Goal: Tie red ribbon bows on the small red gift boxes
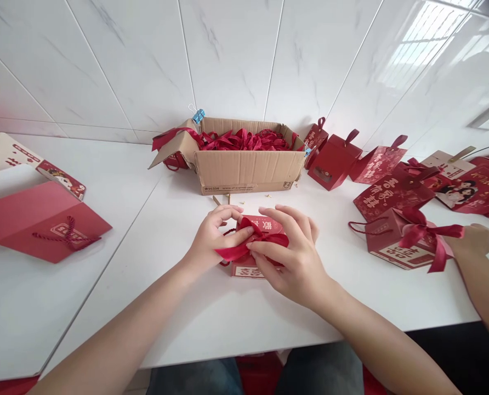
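Observation:
A small red gift box (248, 271) with light lettering lies on the white table in front of me, mostly covered by my hands. Across its top runs a dark red satin ribbon (233, 252), looped into a bow. My left hand (216, 233) pinches the ribbon's left loop between thumb and forefinger. From the right, my right hand (296, 255) holds the bow near its knot with thumb and forefinger, its other fingers arched over the box. A cord handle shows at the box's left side.
A cardboard box (250, 171) full of red ribbons stands by the wall, with small brass bits (242, 203) before it. Red gift boxes (335, 160) line the right side. Another person's hand (475, 240) touches a bowed box (404, 252). Large red bags (51, 214) lie left.

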`<state>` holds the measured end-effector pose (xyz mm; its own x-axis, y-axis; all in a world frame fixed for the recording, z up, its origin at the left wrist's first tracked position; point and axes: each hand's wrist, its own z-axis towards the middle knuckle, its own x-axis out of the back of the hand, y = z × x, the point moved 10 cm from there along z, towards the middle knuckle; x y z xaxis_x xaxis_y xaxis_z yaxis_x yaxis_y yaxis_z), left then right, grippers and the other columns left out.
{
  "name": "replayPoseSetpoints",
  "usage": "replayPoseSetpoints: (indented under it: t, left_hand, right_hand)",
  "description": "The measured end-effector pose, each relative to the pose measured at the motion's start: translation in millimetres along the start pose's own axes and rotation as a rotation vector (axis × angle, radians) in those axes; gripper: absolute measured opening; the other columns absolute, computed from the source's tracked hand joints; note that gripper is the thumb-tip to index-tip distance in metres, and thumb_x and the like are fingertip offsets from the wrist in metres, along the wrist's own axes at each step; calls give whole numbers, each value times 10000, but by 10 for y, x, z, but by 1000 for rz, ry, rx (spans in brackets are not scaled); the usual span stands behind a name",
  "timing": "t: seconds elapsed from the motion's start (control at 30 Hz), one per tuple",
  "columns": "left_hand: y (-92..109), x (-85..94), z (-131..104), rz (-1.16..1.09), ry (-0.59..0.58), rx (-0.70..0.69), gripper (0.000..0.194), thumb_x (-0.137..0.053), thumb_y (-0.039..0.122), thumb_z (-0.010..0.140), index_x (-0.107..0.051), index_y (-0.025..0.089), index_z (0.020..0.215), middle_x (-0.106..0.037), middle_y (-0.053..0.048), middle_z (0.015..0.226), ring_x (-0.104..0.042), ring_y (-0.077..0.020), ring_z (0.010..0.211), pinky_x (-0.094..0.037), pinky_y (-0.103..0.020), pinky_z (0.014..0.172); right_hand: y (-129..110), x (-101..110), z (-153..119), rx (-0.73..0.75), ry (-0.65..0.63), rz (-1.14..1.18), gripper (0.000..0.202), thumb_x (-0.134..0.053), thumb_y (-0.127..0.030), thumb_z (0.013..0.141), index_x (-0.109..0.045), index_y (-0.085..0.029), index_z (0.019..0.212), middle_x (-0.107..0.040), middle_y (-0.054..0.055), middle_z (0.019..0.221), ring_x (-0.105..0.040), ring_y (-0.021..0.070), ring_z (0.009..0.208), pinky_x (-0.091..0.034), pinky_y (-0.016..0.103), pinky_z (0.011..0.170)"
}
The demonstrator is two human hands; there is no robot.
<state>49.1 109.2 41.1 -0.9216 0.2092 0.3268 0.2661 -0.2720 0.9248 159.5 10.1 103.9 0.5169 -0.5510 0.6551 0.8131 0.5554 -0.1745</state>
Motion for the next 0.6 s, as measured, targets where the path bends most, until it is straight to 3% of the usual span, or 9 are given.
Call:
replayPoseSetpoints:
  t: [0.17, 0.4, 0.5, 0.6]
  left_hand:
    - [36, 9, -5, 52, 26, -1, 195, -682, 388, 684, -599, 212, 696, -644, -67, 1052, -583, -277, 1085, -466, -454, 911]
    - [64, -3, -48, -30, 8, 28, 170, -668, 376, 733, -620, 212, 746, -618, -80, 1117, -548, -269, 1157, -448, -460, 965]
    - [70, 11, -47, -4, 9, 26, 180, -668, 383, 734, -619, 210, 748, -618, -85, 1137, -552, -275, 1147, -425, -476, 983]
    - [74, 25, -48, 16, 5, 35, 178, -647, 385, 745, -610, 211, 756, -619, -90, 1158, -557, -285, 1132, -406, -501, 984]
  right_hand:
    - [-58, -11, -13, 59, -47, 72, 147, -624, -192, 826, -739, -280, 798, -564, 69, 1279, -455, 321, 1238, -344, 485, 943]
    - [-115, -64, -17, 163, -177, 169, 113, -619, -252, 846, -729, -277, 853, -514, 78, 1344, -438, 321, 1257, -380, 498, 949]
    - [49, 48, 22, 124, -141, 260, 187, -618, -289, 851, -697, -261, 1019, -507, 112, 1331, -462, 311, 1245, -402, 508, 981]
    - [402, 123, 58, -54, -152, 361, 320, -604, -286, 864, -613, -213, 1176, -547, 143, 1246, -562, 255, 1122, -492, 433, 905]
